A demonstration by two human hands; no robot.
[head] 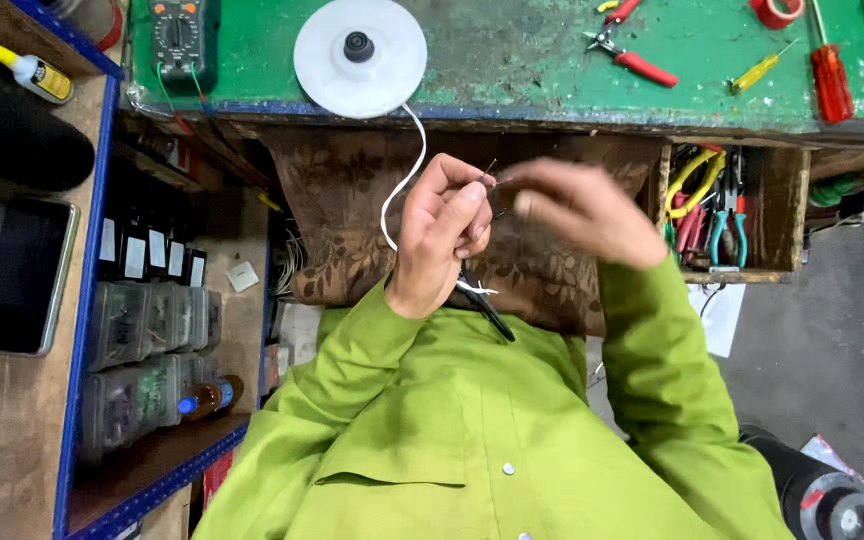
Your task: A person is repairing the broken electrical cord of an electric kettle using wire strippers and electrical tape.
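Head view looked down past a green sleeve [472, 440] to two hands raised in front of the bench. Left hand [439, 235] was curled closed around a thin white cord [399, 185], thumb and forefinger pinching its bared wire ends [489, 172] at the fingertips; a dark tool handle [487, 312] stuck out below the palm. Right hand [577, 212] was blurred, its fingers drawn narrow toward those same ends, touching or nearly so; I could not tell which. Such a cord seemed light and limp, its strands fine and easily bent, best gripped on the insulation just behind them. Beyond the fingers, the cord ran up to a round white base [360, 55] on the green benchtop [512, 60], with red-handled cutters [627, 55] farther right.
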